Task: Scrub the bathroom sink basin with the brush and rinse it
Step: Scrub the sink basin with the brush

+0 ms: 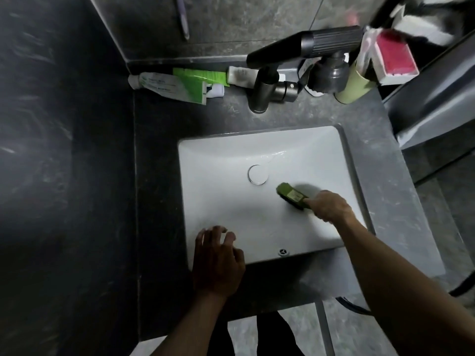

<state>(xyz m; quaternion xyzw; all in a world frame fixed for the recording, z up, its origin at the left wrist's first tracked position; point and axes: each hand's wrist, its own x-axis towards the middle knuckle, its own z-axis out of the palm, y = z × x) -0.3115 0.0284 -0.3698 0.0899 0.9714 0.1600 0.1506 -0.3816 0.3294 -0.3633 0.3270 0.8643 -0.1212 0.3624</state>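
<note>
A white rectangular sink basin (221,181) is set into a dark stone counter, with a round drain plug (258,174) near its middle. My right hand (330,205) grips the handle of a green scrub brush (291,196), whose head lies on the basin floor just right of the drain. My left hand (218,260) hovers over the basin's front left rim with its fingers spread and loosely bent, holding nothing. A dark grey faucet (272,70) stands behind the basin, its spout pointing left. A thin wet trail shows on the back wall of the basin.
Behind the basin lie toothpaste tubes (159,84) and a green and white box (198,84). A pale green cup (353,86) and a red and white pack (394,57) stand at the back right. The dark counter (159,176) runs along the left.
</note>
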